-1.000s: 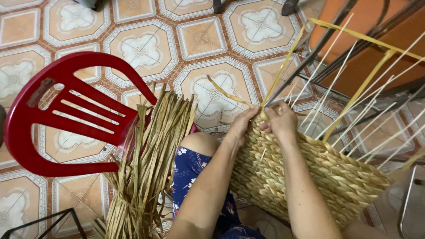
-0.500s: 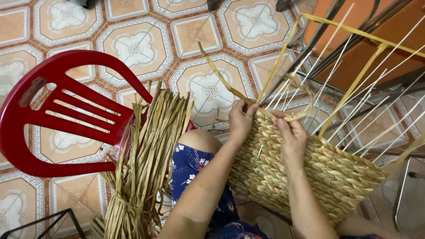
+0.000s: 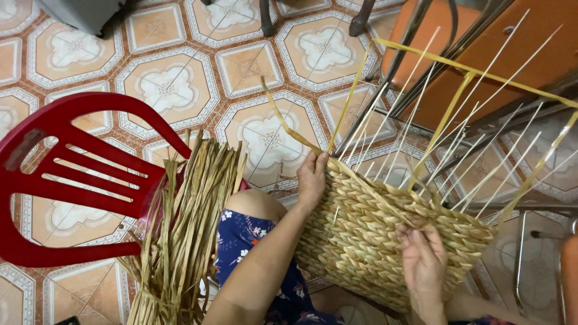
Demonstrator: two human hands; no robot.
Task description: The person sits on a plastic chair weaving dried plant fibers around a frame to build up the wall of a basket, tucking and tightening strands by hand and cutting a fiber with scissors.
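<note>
A half-woven basket (image 3: 385,241) rests on the person's lap, right of centre and near the camera, tilted with its open rim pointing far and right. Its lower body is already tight plaited rope in many finished rows. Above the rim, a fan of thin pale stakes (image 3: 457,132) and a few flat yellow strips (image 3: 445,114) stand bare, so by the look of it the upper wall is unwoven and the rim unfinished.

The left hand (image 3: 312,179) grips the basket's far left corner at the rim, fingers curled and pinching a long weaving strand (image 3: 283,117) that trails far and left over the floor. The right hand (image 3: 424,265) lies on the near right side of the woven wall, fingers together and bent, pressing the weave; I cannot tell whether it pinches anything.

Left of the knee, a thick bundle of dried reeds (image 3: 186,229) leans against a red plastic chair (image 3: 72,180). Patterned floor tiles (image 3: 174,90) lie beneath, with metal furniture legs (image 3: 421,66) and an orange seat (image 3: 512,54) far right.
</note>
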